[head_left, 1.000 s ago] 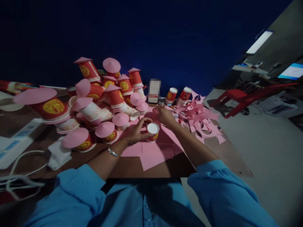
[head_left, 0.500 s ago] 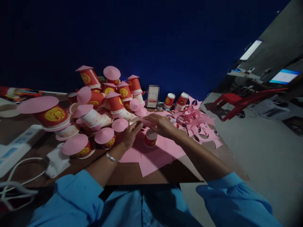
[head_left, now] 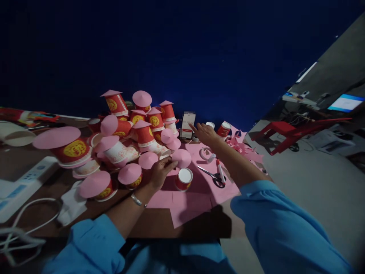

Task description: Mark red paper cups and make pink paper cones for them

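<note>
While a white power strip [head_left: 30, 186] lay at the left of the desk [head_left: 148, 224] and a pile of cone-topped cups [head_left: 144, 136] rose to its right, the left hand [head_left: 161, 174] held the edge of a pink paper cone [head_left: 181, 158] in a narrow thumb-and-finger grip, just beyond a red cup [head_left: 183, 185] standing on pink sheets [head_left: 185, 213]. Farther right, a phone [head_left: 187, 132] stood upright at the rear; the right hand [head_left: 205, 134] extended its index finger to the screen, though contact and the grip of its curled fingers could not be told, and scissors [head_left: 213, 175] and a red-and-white marker [head_left: 221, 174] lay nearer the person.
</note>
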`<action>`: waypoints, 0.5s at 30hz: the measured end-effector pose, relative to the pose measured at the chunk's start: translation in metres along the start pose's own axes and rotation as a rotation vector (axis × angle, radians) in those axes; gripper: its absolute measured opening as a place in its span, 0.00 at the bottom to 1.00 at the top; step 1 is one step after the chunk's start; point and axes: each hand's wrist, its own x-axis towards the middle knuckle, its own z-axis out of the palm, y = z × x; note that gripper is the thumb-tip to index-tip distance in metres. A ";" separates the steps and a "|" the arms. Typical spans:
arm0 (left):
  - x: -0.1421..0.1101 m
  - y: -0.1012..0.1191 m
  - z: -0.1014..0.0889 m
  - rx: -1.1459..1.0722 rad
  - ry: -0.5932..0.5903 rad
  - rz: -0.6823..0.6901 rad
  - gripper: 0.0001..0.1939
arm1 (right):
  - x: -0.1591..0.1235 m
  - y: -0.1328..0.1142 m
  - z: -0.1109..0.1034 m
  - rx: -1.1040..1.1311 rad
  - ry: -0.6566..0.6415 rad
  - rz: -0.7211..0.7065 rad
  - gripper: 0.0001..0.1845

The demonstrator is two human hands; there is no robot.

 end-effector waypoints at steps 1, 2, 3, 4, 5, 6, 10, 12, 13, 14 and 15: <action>0.000 0.000 0.000 -0.016 -0.004 0.006 0.16 | 0.006 0.002 0.005 -0.012 -0.015 -0.009 0.35; 0.000 0.000 -0.001 -0.021 -0.002 0.011 0.15 | 0.010 0.004 0.010 -0.017 -0.024 -0.016 0.35; 0.001 0.000 -0.001 -0.021 -0.001 0.013 0.16 | 0.014 0.005 0.014 -0.017 -0.031 -0.020 0.34; 0.001 0.001 -0.001 -0.020 -0.002 0.012 0.16 | 0.017 0.006 0.018 -0.015 -0.034 -0.024 0.34; 0.001 0.001 -0.002 -0.015 -0.004 0.006 0.16 | 0.018 0.006 0.022 -0.013 -0.037 -0.028 0.33; 0.001 0.002 -0.001 -0.009 -0.004 -0.002 0.16 | 0.019 0.006 0.024 -0.010 -0.038 -0.031 0.33; 0.000 0.004 0.000 0.026 -0.007 -0.037 0.17 | 0.017 0.005 0.027 0.009 -0.041 -0.043 0.33; 0.000 0.003 0.000 0.019 -0.013 -0.039 0.17 | 0.015 0.004 0.023 0.025 -0.035 -0.050 0.33; 0.000 0.003 0.000 0.010 -0.017 -0.037 0.17 | 0.014 0.004 0.020 0.033 -0.028 -0.050 0.32; 0.000 0.002 0.000 0.001 -0.019 -0.032 0.17 | 0.012 0.004 0.016 0.042 -0.016 -0.045 0.32; 0.001 0.002 0.000 -0.004 -0.020 -0.027 0.17 | 0.010 0.003 0.011 0.051 0.001 -0.033 0.32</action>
